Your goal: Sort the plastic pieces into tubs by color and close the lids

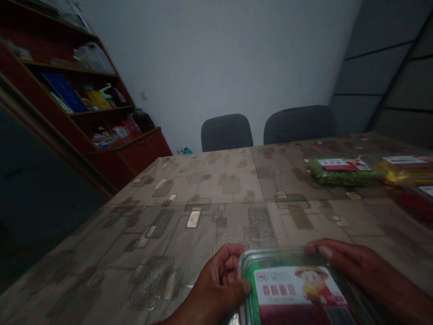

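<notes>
A clear plastic box (291, 289) with a green inside and a red-and-white cartoon label lies at the near edge of the table. My left hand (216, 284) grips its left side, thumb on the lid and fingers curled round the edge. My right hand (352, 262) lies over its far right corner, fingers bent along the rim. Both hands hold the box.
The patterned table (209, 212) stretches ahead. A green box (340, 171), a yellow box (406, 169) and a red box (417, 201) lie at the right. Two dark chairs (226, 132) stand beyond the far edge. A red-brown shelf unit (101, 113) fills the left.
</notes>
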`<state>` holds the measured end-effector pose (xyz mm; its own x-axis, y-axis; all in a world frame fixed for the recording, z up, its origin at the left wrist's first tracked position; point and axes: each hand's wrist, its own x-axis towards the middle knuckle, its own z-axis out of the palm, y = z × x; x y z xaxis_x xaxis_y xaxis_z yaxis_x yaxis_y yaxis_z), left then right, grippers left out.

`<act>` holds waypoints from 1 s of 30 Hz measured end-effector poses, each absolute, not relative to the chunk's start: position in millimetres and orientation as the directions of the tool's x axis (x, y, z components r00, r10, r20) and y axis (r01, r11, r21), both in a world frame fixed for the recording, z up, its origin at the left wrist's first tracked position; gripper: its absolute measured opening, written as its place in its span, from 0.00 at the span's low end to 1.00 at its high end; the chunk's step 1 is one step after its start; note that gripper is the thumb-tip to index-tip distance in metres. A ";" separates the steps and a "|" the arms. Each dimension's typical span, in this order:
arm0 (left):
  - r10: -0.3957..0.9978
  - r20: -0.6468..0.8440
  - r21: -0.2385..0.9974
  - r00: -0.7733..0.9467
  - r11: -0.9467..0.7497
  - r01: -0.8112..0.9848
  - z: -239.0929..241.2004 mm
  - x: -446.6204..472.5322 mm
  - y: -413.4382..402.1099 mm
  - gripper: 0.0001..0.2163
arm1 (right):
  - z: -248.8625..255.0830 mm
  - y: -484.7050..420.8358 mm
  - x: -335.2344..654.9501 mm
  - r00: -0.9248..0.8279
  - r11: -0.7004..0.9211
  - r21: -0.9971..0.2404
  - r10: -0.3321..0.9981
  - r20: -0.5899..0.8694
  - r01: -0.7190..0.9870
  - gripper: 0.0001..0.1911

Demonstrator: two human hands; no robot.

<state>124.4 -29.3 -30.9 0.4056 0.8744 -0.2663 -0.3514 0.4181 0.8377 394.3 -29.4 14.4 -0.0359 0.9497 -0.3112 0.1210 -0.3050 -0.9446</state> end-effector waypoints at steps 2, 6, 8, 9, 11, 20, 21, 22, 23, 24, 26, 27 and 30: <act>0.867 -0.269 0.817 0.418 0.436 -0.378 -26.2 124.6 -31.1 0.26 | 13.3 -29.9 395.3 -0.034 -0.292 -0.948 0.954 -0.298 0.127 0.25; 0.856 -0.269 0.782 0.441 0.462 -0.418 -16.5 125.8 -33.7 0.25 | 11.3 -29.8 398.7 -0.092 -0.322 -0.941 0.939 -0.332 0.110 0.24; 0.851 -0.268 0.782 0.453 0.466 -0.413 -15.7 125.3 -34.0 0.25 | 9.6 -30.1 401.3 -0.100 -0.334 -0.934 0.932 -0.347 0.124 0.26; 0.851 -0.267 0.785 0.452 0.464 -0.410 -16.5 124.7 -34.1 0.25 | 8.4 -30.7 402.5 -0.097 -0.335 -0.932 0.932 -0.349 0.140 0.27; 0.854 -0.261 0.794 0.450 0.455 -0.403 -18.9 123.4 -34.1 0.24 | 5.9 -33.2 403.6 -0.102 -0.329 -0.928 0.931 -0.349 0.173 0.28; 0.891 -0.316 0.821 0.326 0.429 -0.377 8.3 145.9 -10.0 0.22 | 2.4 -20.5 402.5 0.145 -0.158 -0.940 0.982 -0.119 0.301 0.26; 0.895 -0.312 0.832 0.318 0.419 -0.363 10.9 149.8 -4.2 0.22 | 3.5 -14.7 405.0 0.151 -0.132 -0.930 0.985 -0.084 0.343 0.26; 0.899 -0.306 0.843 0.313 0.409 -0.350 12.5 153.0 1.1 0.21 | 5.2 -9.4 408.0 0.140 -0.113 -0.920 0.988 -0.064 0.375 0.26; 0.901 -0.299 0.851 0.313 0.400 -0.339 13.2 155.4 5.5 0.21 | 7.3 -5.1 411.2 0.123 -0.086 -0.905 0.992 -0.038 0.417 0.27; 0.902 -0.294 0.858 0.315 0.395 -0.329 13.2 156.8 8.9 0.21 | 10.0 -2.3 414.4 0.107 -0.054 -0.883 0.994 -0.004 0.467 0.27; 0.901 -0.286 0.864 0.327 0.390 -0.317 11.8 157.5 12.6 0.22 | 15.9 -1.8 419.1 0.103 0.022 -0.814 0.990 0.100 0.581 0.27; 0.898 -0.283 0.866 0.336 0.390 -0.314 10.8 157.2 13.2 0.22 | 18.8 -4.1 419.9 0.105 0.083 -0.754 0.975 0.198 0.651 0.25; 0.896 -0.260 0.875 0.361 0.377 -0.303 8.3 155.8 12.4 0.22 | 23.1 -17.8 412.0 -0.144 0.389 -0.455 0.862 0.485 0.801 0.16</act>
<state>155.8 12.4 8.3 0.3606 0.8956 -0.2605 -0.3033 0.3767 0.8753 412.0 -17.8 23.1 -0.1438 0.8625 0.4853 0.8008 0.3895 -0.4550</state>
